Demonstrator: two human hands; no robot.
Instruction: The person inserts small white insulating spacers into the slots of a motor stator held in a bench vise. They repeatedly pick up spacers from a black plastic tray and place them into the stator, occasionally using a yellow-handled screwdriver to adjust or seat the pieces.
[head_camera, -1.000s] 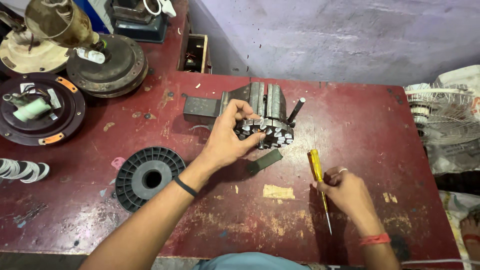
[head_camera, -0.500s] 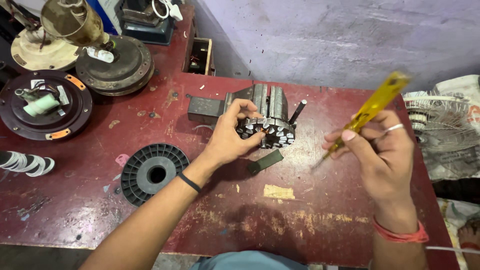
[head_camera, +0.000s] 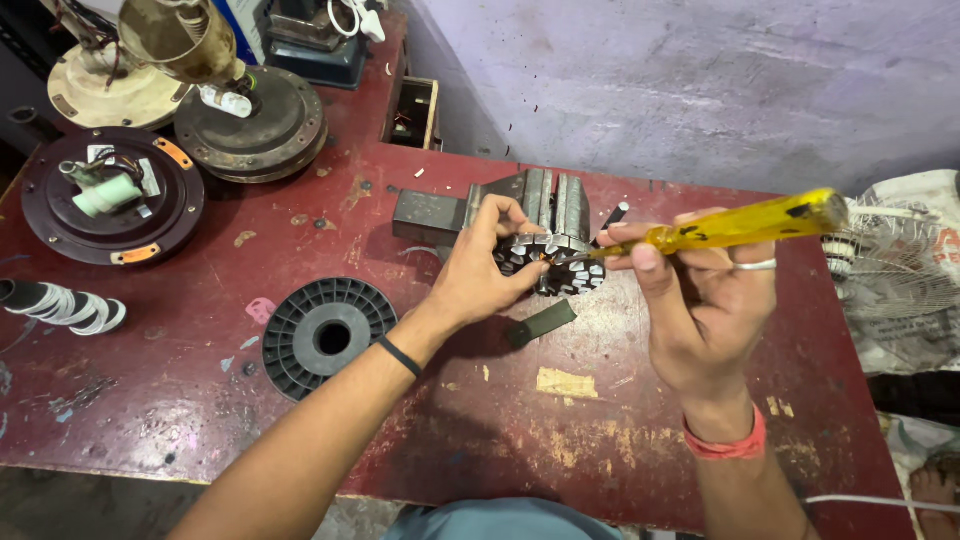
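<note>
1. The left hand (head_camera: 478, 275), at the centre of the frame, has its fingers (head_camera: 503, 215) curled closed around the round grey toothed metal stator core (head_camera: 558, 262), pinning it against the small grey steel bench vise (head_camera: 540, 200) just behind it.
2. The right hand (head_camera: 705, 300) has its fingers wrapped tight on the yellow translucent-handled screwdriver (head_camera: 735, 225), whose tip meets the core's teeth near the copper-coloured spot.
3. Judged from this pose, the work goes best with the core held firm, the tip seated squarely in a slot, and light pressure directed away from the holding thumb.
4. A dark flat metal strip (head_camera: 540, 322) lies just below the core on the worn red table (head_camera: 600, 440).
5. A black ribbed plastic spool (head_camera: 325, 335) sits left of centre.
6. At upper left, a dark round fan motor housing (head_camera: 115, 195) carries small orange curved labels; a pale paper scrap (head_camera: 567, 382) lies lower centre.
</note>
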